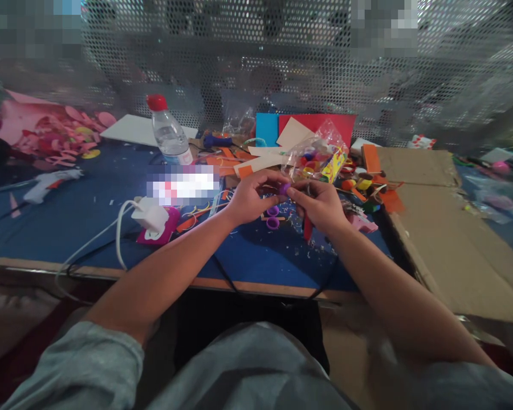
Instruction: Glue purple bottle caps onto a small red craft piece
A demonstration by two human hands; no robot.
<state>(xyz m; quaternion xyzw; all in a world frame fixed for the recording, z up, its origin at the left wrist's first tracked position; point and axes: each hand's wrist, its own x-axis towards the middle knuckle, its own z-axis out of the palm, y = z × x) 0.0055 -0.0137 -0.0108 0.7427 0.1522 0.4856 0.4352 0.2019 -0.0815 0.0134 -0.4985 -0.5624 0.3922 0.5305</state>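
- On my feed, I see a grey perforated screen [222, 74].
- Before it, a blue tabletop [94, 191] with brown front edge [277, 288].
- Dim light reaches me.

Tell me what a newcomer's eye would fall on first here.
Probably the left hand and right hand, meeting mid-view at a small purple piece. Next, perhaps, the red-capped bottle behind them to the left, and the pile of pink pieces at the blue table's far-left back.

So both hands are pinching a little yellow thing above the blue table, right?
Almost: the little thing is purple, not yellow, as the head view shows. The left hand and right hand are pinching it above the blue table.
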